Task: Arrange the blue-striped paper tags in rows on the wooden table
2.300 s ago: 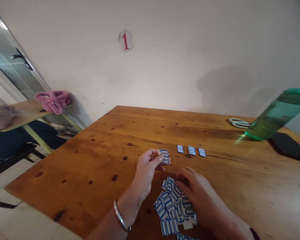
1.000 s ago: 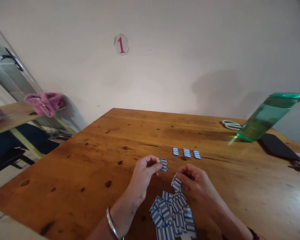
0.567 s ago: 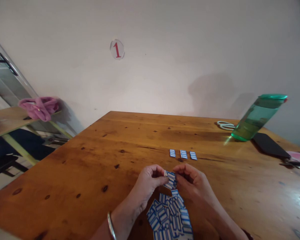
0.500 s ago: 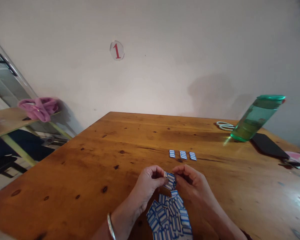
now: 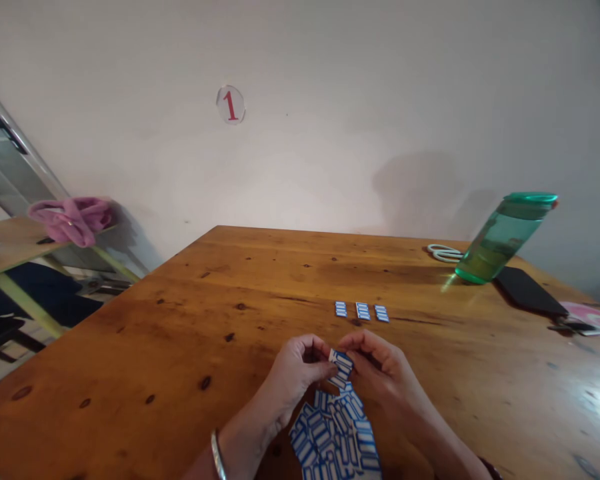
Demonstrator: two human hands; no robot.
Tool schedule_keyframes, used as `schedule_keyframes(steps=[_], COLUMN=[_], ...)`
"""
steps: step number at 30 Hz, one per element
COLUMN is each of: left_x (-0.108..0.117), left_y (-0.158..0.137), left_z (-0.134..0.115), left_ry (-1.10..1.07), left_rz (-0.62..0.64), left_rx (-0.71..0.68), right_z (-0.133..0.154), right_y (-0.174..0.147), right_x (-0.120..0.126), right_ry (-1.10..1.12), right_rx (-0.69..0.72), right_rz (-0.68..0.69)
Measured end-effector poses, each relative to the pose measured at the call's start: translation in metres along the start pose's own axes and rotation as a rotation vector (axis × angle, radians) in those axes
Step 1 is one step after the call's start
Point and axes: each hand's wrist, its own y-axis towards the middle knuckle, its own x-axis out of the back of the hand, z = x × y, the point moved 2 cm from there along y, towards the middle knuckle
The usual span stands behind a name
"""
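Observation:
Between my two hands is a small bunch of blue-and-white striped cards [image 5: 342, 364], tilted above the table. My left hand [image 5: 300, 367] pinches their left side with thumb and fingers. At the upper right edge, the thumb and fingertips of my right hand [image 5: 380, 360] close on the same cards. A loose pile of similar cards [image 5: 330, 433] lies just below my hands, overlapping at many angles. Beyond my fingers, three small sets lie in a row: a left set [image 5: 341, 309], a middle set [image 5: 363, 311] and a right set [image 5: 381, 313].
The wooden table [image 5: 180, 320] reaches to the wall. At the right stand a green bottle [image 5: 505, 237], a white cable [image 5: 444, 253] and a dark flat phone-like object [image 5: 529, 292]. Keys [image 5: 575, 326] lie on a pink item. A pink cloth [image 5: 75, 219] rests on another table at the left.
The view has shifted slightly. Both hands keep their pinch on the cards, which have moved a little; the fingers have shifted slightly. The row and the pile look unchanged.

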Motion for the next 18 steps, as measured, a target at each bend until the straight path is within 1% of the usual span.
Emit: schedule_keyframes(steps=[3,5,9,11,14,18], left_x=[0.0,0.0,0.002,0.004,0.005,0.001], left_y=[0.0,0.0,0.002,0.004,0.005,0.005], left_z=[0.001,0.001,0.001,0.002,0.006,0.011], left_ry=[-0.001,0.017,-0.013,-0.06,-0.12,-0.177], left_rz=[0.022,0.013,-0.054,-0.09,-0.099,-0.044], left_rx=[0.016,0.011,-0.008,-0.017,-0.024,0.01], right_z=[0.0,0.001,0.0,-0.004,-0.016,-0.026], right_y=[0.0,-0.001,-0.001,-0.001,0.0,0.002], right_x=[0.0,0.0,0.0,-0.001,-0.005,-0.006], right_ry=[0.06,0.094,0.194,0.223,0.192,0.128], right_rx=[-0.027,-0.049,-0.114,-0.128,-0.15,-0.171], right_rz=[-0.003,-0.008,-0.038,-0.017,0.067,0.035])
